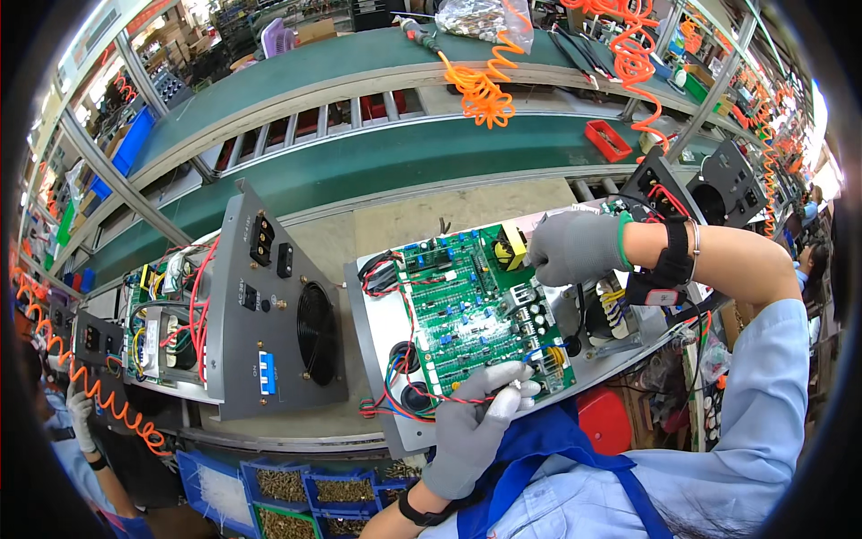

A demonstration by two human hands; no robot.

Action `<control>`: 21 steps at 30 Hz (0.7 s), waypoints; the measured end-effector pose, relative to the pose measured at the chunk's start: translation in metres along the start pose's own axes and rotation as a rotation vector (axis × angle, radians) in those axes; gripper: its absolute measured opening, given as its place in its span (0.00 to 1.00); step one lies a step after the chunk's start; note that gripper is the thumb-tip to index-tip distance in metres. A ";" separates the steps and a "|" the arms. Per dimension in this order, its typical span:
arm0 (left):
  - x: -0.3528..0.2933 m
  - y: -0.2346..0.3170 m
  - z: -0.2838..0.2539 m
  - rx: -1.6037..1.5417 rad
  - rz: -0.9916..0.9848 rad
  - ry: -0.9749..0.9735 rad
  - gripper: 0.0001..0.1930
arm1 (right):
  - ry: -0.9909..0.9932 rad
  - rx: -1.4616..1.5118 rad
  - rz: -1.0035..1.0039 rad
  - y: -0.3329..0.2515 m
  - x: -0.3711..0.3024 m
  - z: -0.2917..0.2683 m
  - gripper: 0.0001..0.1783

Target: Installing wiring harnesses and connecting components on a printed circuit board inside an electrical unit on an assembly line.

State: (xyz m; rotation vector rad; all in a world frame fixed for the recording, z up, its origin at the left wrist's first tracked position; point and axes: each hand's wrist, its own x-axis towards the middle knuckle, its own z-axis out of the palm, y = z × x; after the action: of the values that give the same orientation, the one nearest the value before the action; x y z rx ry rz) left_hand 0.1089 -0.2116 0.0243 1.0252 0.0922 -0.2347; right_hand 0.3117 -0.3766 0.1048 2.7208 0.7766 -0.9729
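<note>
A green circuit board [462,314] lies in an open metal chassis [382,328] in front of me, with capacitors, coils and a yellow transformer [511,248]. My left hand [471,431], in a grey glove with pale fingertips, is closed at the board's near edge. It pinches a small white connector [514,384] beside a red-and-black wire pair [458,397]. My right hand [579,249], in a grey glove, is curled over the board's far right corner next to the transformer; what its fingers hold is hidden. Loose wires [392,382] hang at the chassis's left side.
Left stands another unit with a dark panel [269,314] and round fan [316,332]. A green conveyor [359,162] runs beyond, carrying a red bin [608,141]. Orange coiled hoses [485,90] hang overhead. Blue parts bins [215,490] sit lower left. A co-worker's gloved hand [81,418] shows far left.
</note>
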 end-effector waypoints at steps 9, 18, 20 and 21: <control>0.004 0.001 0.001 -0.008 0.041 0.021 0.14 | 0.019 -0.029 -0.014 -0.005 0.007 0.004 0.14; 0.007 0.010 0.006 0.140 0.053 0.096 0.12 | 0.174 -0.334 -0.044 -0.025 -0.036 -0.002 0.19; 0.007 0.020 0.021 0.029 0.104 0.149 0.12 | 0.652 -0.169 -0.667 -0.034 -0.064 -0.003 0.21; 0.010 0.022 0.024 -0.054 0.075 0.049 0.13 | 0.660 -0.165 -0.658 -0.040 -0.075 -0.003 0.21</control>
State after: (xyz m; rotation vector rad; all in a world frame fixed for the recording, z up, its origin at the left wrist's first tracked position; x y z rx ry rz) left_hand 0.1227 -0.2227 0.0532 0.9786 0.1036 -0.1385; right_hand 0.2429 -0.3734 0.1553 2.6628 1.8366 -0.0110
